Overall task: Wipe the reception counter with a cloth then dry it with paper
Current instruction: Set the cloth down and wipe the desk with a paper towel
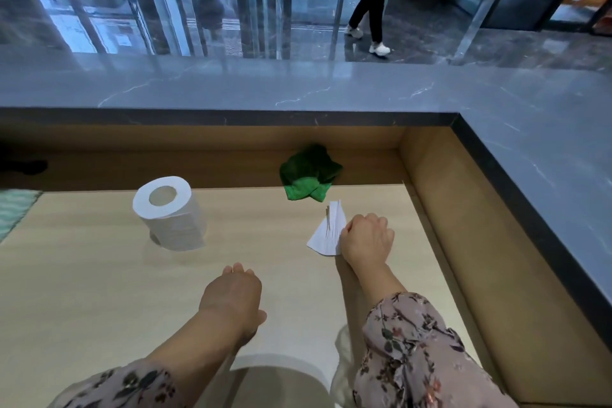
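Currently the right hand (366, 237) is closed in a fist on a folded white sheet of paper (326, 232), pressing it flat against the pale wood-grain desk surface (99, 275). The paper fans out to the left of the knuckles. The left hand (231, 291) hovers low over the same surface nearer the body, palm down, fingers loosely together and holding nothing. A crumpled green microfibre cloth (308, 174) lies at the back edge of the surface, just beyond the paper, partly under the overhang of the raised dark grey marble counter top (298, 86). A white toilet-paper roll (169, 217) stands upright to the left, well apart from both hands. Both forearms wear floral-print sleeves (414, 351). Beyond the counter, a person in dark trousers and white shoes (371, 10) is on the glossy lobby floor (165, 10).
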### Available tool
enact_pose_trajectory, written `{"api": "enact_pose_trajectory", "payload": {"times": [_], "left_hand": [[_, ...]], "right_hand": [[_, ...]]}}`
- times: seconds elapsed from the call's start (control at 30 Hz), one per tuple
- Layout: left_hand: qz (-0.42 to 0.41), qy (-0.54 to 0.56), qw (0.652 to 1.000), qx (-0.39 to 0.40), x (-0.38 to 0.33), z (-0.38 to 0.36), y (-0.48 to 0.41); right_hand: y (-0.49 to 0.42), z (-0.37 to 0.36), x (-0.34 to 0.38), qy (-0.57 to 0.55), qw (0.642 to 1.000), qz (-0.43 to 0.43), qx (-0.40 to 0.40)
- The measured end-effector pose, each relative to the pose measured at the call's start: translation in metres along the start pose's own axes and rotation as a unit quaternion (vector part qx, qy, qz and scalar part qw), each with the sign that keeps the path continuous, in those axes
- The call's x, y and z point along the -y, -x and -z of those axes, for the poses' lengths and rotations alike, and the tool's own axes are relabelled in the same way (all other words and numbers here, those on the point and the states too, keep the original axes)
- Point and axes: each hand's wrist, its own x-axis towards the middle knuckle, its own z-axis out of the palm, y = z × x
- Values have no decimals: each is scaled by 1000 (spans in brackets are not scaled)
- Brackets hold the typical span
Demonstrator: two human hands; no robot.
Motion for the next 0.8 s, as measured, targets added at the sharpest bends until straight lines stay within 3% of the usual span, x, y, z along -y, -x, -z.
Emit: {"api": "enact_pose_trajectory", "payload": {"times": [0.13, 0.23, 0.33, 0.43, 0.47, 0.53, 0.63, 0.8], "left_hand": [[-2, -43, 999, -23, -11, 21, -3], [23, -77, 997, -7, -26, 33, -11], [49, -96, 994, 15, -41, 44, -22], [68, -74, 995, -27, -48, 65, -36], [73, -55, 994, -55, -49, 74, -42], [73, -18, 990, -120, -51, 90, -56], [24, 36, 975, -216, -51, 109, -83], [-8, 103, 965, -242, -56, 127, -120]], "right_hand": [[-7, 9, -16, 24, 999, -24, -8], [-13, 17, -48, 23, 995, -92, -20], [-16, 24, -66, 9, 993, -96, -62], [-14, 25, -60, -26, 991, 3, -133], [-12, 23, -53, -39, 989, 60, -126], [-3, 11, -38, -44, 987, 154, -30], [1, -13, -29, -5, 980, 176, 95], [-7, -35, -32, 10, 983, 180, 44]]}}
